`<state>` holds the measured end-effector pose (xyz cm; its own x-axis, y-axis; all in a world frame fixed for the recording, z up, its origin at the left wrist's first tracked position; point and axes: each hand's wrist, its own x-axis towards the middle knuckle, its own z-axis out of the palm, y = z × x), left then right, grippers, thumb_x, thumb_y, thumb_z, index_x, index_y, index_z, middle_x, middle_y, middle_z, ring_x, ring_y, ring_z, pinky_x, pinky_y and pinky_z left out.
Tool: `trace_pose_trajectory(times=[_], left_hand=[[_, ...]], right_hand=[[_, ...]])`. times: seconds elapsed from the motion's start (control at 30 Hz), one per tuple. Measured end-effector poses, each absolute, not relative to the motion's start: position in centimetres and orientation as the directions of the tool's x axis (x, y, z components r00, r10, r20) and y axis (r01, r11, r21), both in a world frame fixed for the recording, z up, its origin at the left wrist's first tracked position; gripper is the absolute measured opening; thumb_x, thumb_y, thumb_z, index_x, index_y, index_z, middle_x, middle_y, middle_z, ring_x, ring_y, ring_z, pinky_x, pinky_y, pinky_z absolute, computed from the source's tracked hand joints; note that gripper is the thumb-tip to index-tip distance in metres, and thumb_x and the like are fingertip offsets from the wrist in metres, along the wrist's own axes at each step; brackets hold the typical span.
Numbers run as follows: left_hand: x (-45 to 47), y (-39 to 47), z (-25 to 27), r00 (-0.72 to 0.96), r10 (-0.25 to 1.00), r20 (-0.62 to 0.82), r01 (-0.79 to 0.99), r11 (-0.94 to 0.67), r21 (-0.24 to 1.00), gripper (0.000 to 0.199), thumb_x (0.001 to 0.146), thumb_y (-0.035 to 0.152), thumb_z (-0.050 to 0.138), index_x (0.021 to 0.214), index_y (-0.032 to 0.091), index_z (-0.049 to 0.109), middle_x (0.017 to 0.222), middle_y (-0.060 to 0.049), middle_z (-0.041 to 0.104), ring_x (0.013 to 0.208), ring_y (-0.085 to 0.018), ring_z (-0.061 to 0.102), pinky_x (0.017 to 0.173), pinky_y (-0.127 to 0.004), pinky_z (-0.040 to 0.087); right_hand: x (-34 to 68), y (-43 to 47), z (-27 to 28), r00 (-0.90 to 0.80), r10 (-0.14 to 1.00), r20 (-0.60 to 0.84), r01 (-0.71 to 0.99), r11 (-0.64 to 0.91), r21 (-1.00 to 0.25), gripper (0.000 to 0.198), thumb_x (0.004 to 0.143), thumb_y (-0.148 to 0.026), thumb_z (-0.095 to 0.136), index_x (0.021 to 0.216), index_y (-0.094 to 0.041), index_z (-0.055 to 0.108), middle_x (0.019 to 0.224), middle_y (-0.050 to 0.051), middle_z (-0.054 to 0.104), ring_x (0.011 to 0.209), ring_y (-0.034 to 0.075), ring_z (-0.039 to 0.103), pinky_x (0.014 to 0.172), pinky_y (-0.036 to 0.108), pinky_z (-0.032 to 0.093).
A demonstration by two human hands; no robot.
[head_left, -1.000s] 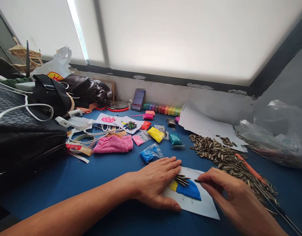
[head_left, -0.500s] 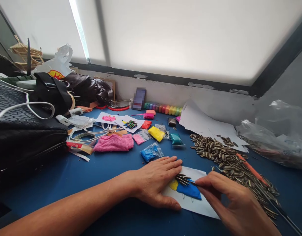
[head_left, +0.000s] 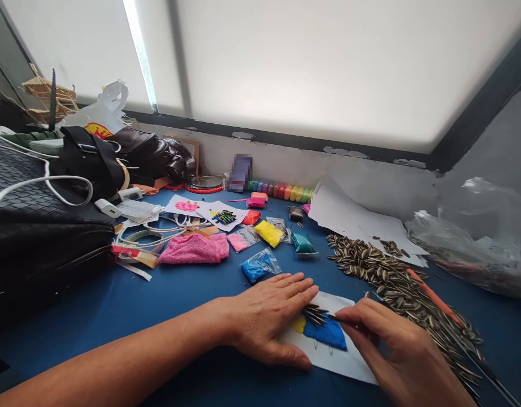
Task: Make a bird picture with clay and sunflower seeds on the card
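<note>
The left hand [head_left: 272,320] lies palm down with its thumb spread to the near side, open, pressed on the left part of a white sheet [head_left: 339,363] on the blue counter [head_left: 176,291]. The right hand [head_left: 394,342] is nearly closed at the fingertips, pinching a dark seed [head_left: 334,317] between thumb and forefinger over the sheet; whether the seed touches the blue shape [head_left: 329,335] below cannot be told. That shape sits on the sheet between the two hands, with a yellow patch [head_left: 300,324] adjoining its left end. A fan of seeds [head_left: 316,315] stands at its far left part, slanting to the right. Short pencilled lines show on the near side.

To the right, beyond the right hand, spreads a seed heap [head_left: 383,277], with an orange-handled tool [head_left: 434,297] lying across it. Past the left hand is a blue packet [head_left: 255,268], and farther off are a teal packet [head_left: 303,243] and a yellow packet [head_left: 269,232]. A pink cloth [head_left: 194,249] lies to the left of these.
</note>
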<state>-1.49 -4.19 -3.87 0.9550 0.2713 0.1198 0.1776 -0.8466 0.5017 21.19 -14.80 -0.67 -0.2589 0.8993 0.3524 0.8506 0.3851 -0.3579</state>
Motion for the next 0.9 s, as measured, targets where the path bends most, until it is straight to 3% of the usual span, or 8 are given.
trace_pose_trajectory(times=[0.4, 0.63, 0.9], left_hand=[[-1.6, -4.5, -3.7, 0.963, 0.261, 0.068, 0.194, -0.847, 0.495, 0.097, 0.090, 0.070, 0.044, 0.156, 0.007, 0.013, 0.161, -0.017, 0.009, 0.150, -0.029, 0.004, 0.123, -0.042, 0.005], [-1.6, -4.3, -4.2, 0.959, 0.262, 0.111, 0.177, -0.856, 0.486, 0.100, 0.087, 0.071, 0.050, 0.154, 0.004, 0.019, 0.160, -0.019, 0.015, 0.150, -0.030, 0.009, 0.123, -0.042, 0.008], [-1.5, -3.9, -4.1, 0.956, 0.264, 0.132, 0.158, -0.837, 0.525, 0.092, 0.087, 0.066, 0.053, 0.154, 0.010, 0.023, 0.160, -0.016, 0.021, 0.149, -0.031, 0.015, 0.122, -0.045, 0.013]], right_hand=[[21.4, -14.4, -1.0, -0.266, 0.892, 0.366, 0.869, 0.386, -0.310, 0.014, 0.093, -0.030, 0.056, 0.094, -0.026, 0.069, 0.083, 0.002, 0.070, 0.070, 0.015, 0.069, 0.060, 0.021, 0.055], [20.0, -15.0, -1.7, -0.346, 0.873, 0.344, 0.822, 0.459, -0.337, 0.016, 0.094, -0.020, 0.051, 0.090, -0.026, 0.065, 0.082, 0.000, 0.068, 0.070, 0.012, 0.068, 0.061, 0.019, 0.053], [19.4, -15.0, -2.6, -0.319, 0.876, 0.362, 0.823, 0.446, -0.352, 0.016, 0.095, -0.020, 0.050, 0.094, -0.026, 0.064, 0.081, 0.001, 0.067, 0.069, 0.013, 0.067, 0.061, 0.020, 0.053]])
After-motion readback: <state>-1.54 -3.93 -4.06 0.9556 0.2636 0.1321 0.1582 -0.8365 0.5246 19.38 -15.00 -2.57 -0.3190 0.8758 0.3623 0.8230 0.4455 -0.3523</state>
